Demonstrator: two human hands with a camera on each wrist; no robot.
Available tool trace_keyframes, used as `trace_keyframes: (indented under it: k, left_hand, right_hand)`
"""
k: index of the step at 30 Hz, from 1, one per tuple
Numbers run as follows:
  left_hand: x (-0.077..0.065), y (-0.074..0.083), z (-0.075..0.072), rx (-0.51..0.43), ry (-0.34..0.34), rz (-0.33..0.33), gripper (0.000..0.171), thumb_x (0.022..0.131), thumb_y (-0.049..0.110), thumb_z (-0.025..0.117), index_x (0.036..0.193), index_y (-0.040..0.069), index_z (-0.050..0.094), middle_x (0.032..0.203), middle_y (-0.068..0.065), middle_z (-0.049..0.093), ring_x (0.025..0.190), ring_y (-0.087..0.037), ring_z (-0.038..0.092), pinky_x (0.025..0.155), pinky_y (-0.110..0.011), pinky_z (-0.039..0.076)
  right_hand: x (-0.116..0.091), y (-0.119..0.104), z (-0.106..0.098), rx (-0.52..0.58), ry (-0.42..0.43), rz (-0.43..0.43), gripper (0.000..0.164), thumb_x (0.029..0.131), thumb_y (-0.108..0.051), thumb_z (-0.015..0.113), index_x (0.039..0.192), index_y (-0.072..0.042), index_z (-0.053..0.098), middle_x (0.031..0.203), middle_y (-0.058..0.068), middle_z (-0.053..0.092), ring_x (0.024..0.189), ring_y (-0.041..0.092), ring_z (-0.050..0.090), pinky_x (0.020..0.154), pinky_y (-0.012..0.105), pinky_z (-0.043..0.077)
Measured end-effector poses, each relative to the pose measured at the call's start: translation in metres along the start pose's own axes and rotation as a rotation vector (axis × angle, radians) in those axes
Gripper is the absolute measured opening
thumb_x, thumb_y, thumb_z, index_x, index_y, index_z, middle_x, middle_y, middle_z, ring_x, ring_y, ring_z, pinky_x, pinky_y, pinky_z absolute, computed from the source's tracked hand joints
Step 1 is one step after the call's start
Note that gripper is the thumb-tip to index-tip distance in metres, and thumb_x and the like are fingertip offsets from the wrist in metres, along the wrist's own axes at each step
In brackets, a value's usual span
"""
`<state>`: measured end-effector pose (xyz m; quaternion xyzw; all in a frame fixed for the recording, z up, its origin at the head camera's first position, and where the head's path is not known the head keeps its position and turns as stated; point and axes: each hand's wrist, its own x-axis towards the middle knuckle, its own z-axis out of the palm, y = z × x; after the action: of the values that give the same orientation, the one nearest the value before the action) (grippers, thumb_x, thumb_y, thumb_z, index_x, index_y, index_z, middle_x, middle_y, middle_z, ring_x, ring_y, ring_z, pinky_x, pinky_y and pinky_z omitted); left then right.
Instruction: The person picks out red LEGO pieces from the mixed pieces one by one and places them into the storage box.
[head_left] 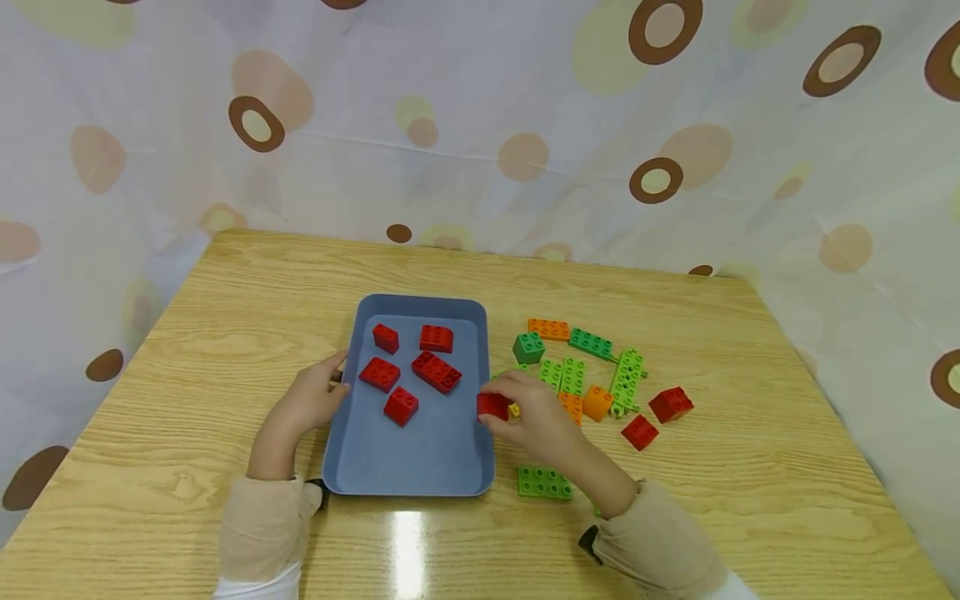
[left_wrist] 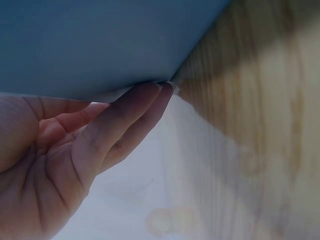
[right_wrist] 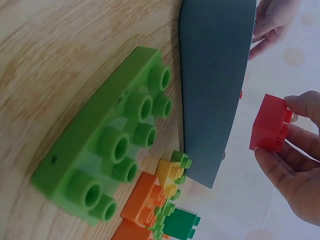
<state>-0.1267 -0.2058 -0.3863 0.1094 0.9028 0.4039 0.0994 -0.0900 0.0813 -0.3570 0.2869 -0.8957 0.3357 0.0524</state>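
My right hand [head_left: 536, 417] pinches a red brick [right_wrist: 270, 122] between thumb and fingers. In the head view, this brick overlaps the right rim of a blue-grey tray [head_left: 412, 475]; the right wrist view shows it raised above the rim. At the tray's left side, my left hand [head_left: 306, 404] grips the wall, with its fingers [left_wrist: 117, 127] along the outside and its thumb at the rim. Inside the tray lie several red bricks, among them a long brick [head_left: 436, 372] and a brick with a curved end [head_left: 437, 337].
Right of the tray, green, orange and yellow bricks lie grouped together, including a dark green brick [head_left: 528, 348] and an orange brick [head_left: 597, 402]. Two red bricks [head_left: 671, 405] are farther right. Nearer me is a light green brick [head_left: 544, 483]. A patterned cloth [head_left: 480, 125] hangs behind the wooden table [head_left: 750, 500].
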Motion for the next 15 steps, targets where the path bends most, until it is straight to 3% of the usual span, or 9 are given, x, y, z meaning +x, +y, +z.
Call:
trace_keyframes:
  k: [8,15]
  left_hand:
    - [0.000,0.000,-0.001,-0.005,-0.012,-0.006,0.050,0.084,-0.002,0.044,0.129,-0.013,0.026,0.105,-0.036,0.051,0.091,-0.038,0.053,0.069,-0.041,0.050]
    - [0.000,0.000,-0.001,0.000,0.000,0.004,0.050,0.083,-0.003,0.045,0.128,-0.014,0.027,0.104,-0.035,0.052,0.090,-0.038,0.053,0.069,-0.041,0.050]
  right_hand:
    - [0.011,-0.004,0.006,0.032,-0.024,0.035,0.023,0.072,-0.008,0.069,0.093,-0.003,0.063,0.091,0.008,0.058,0.076,0.015,0.051,0.062,0.028,0.051]
    - [0.023,-0.006,0.017,0.028,-0.095,0.030,0.025,0.073,-0.009,0.068,0.096,-0.001,0.062,0.093,0.009,0.059,0.079,0.017,0.050,0.062,0.032,0.051]
